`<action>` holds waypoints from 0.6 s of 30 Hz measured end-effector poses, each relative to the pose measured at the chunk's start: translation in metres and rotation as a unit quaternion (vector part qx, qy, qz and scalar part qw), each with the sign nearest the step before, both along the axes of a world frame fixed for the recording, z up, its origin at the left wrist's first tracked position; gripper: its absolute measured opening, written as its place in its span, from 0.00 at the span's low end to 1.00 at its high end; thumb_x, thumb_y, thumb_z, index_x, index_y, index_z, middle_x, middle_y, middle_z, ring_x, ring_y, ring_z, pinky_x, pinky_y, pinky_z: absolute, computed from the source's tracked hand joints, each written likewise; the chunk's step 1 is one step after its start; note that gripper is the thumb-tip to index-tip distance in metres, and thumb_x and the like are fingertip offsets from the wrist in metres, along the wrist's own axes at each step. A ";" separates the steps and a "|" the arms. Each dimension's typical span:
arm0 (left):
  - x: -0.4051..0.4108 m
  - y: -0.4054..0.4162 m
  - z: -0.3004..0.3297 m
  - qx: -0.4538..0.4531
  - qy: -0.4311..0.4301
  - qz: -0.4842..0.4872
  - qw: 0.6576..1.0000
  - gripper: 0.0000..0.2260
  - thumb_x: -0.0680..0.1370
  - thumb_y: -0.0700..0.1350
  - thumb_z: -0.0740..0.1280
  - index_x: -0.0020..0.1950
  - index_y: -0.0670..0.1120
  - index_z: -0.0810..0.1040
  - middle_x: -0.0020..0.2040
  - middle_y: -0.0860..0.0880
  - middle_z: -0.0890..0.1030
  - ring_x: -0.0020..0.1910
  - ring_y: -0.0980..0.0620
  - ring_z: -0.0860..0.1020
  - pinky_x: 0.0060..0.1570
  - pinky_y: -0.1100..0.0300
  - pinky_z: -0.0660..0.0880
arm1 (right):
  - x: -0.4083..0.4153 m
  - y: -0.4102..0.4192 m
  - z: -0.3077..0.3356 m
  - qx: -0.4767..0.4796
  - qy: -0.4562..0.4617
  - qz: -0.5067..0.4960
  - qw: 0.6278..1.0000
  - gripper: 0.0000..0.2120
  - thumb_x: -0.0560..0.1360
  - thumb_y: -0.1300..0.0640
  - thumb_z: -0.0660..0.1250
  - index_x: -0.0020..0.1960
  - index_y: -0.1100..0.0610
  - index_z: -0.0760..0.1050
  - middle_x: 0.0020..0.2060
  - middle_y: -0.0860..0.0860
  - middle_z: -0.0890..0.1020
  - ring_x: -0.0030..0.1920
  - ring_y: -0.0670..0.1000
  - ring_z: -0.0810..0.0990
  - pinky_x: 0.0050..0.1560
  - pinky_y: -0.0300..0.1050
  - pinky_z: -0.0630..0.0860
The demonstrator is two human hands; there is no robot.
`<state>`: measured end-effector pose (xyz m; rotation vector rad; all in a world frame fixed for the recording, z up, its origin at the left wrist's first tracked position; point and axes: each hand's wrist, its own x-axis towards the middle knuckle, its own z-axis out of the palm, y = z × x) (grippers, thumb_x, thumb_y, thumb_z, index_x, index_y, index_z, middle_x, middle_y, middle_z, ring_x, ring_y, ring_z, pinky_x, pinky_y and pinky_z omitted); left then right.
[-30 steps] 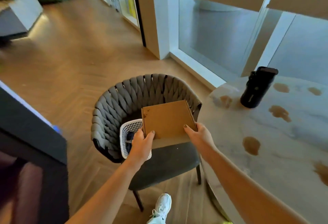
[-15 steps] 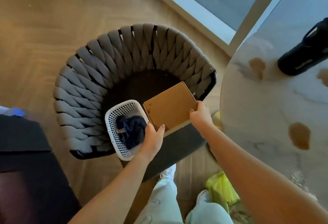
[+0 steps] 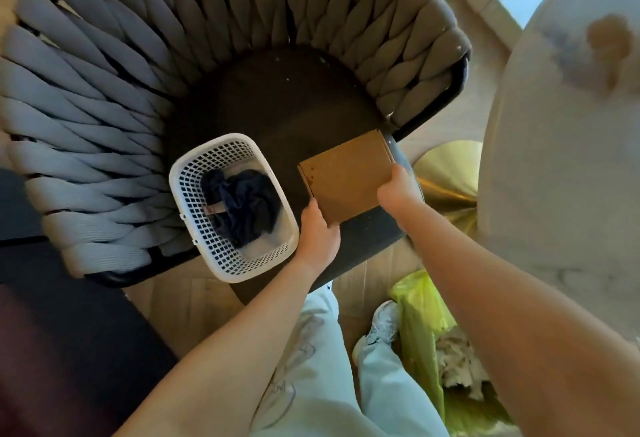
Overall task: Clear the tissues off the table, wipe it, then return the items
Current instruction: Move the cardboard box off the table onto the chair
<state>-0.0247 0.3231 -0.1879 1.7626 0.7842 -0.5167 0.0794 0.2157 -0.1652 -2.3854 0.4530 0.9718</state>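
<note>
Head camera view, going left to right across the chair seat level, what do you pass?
Woven chair back → white basket with dark cloth → left hand → cardboard box → right hand → gold table base → stained table.

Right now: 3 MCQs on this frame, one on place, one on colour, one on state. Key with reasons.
1. Where is the white basket?
A. on the chair seat
B. on the table
C. on the floor

2. What colour is the bag by the person's feet?
A. red
B. yellow-green
C. black

3. How is the cardboard box held?
A. by the left hand only
B. untouched
C. by both hands

Key: 1 A, it sits on the dark chair seat. 2 B, the plastic is yellow-green. 3 C, the left hand and the right hand grip opposite edges.
</note>
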 end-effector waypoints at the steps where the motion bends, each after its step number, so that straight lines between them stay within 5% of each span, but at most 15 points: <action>1: 0.004 -0.001 0.008 0.002 -0.007 -0.002 1.000 0.23 0.78 0.40 0.63 0.71 0.49 0.61 0.67 0.49 0.67 0.63 0.56 0.69 0.61 0.66 0.63 | -0.001 0.001 0.007 0.013 -0.006 -0.013 1.000 0.27 0.75 0.68 0.56 0.72 0.54 0.59 0.66 0.54 0.68 0.61 0.55 0.72 0.52 0.45 0.76; 5: 0.035 -0.003 0.054 0.017 -0.070 0.021 0.997 0.22 0.78 0.40 0.62 0.72 0.48 0.61 0.70 0.49 0.62 0.68 0.52 0.66 0.65 0.56 0.67 | 0.005 0.006 0.046 0.103 -0.049 -0.089 0.990 0.26 0.76 0.66 0.56 0.72 0.51 0.60 0.65 0.53 0.71 0.61 0.54 0.74 0.55 0.48 0.77; 11: 0.091 -0.027 0.130 0.064 -0.285 -0.043 0.955 0.17 0.77 0.39 0.62 0.66 0.47 0.68 0.65 0.53 0.66 0.67 0.56 0.65 0.67 0.56 0.66 | 0.023 -0.017 0.140 0.257 -0.222 -0.136 0.931 0.21 0.78 0.63 0.60 0.69 0.54 0.64 0.65 0.50 0.72 0.61 0.47 0.73 0.58 0.37 0.70; 15: 0.129 -0.080 0.170 0.066 -0.374 -0.113 0.918 0.20 0.75 0.38 0.66 0.66 0.43 0.68 0.62 0.49 0.70 0.64 0.55 0.68 0.67 0.55 0.66 | 0.037 -0.071 0.190 0.243 -0.357 -0.193 0.881 0.18 0.76 0.67 0.59 0.64 0.56 0.70 0.56 0.48 0.76 0.52 0.45 0.75 0.50 0.29 0.72; 18: 0.156 -0.129 0.193 0.062 -0.383 -0.193 0.901 0.24 0.73 0.39 0.69 0.67 0.43 0.67 0.62 0.48 0.69 0.63 0.54 0.67 0.64 0.66 0.63 | 0.045 -0.117 0.211 0.210 -0.433 -0.241 0.843 0.20 0.74 0.68 0.60 0.65 0.57 0.69 0.59 0.53 0.73 0.53 0.45 0.73 0.52 0.29 0.72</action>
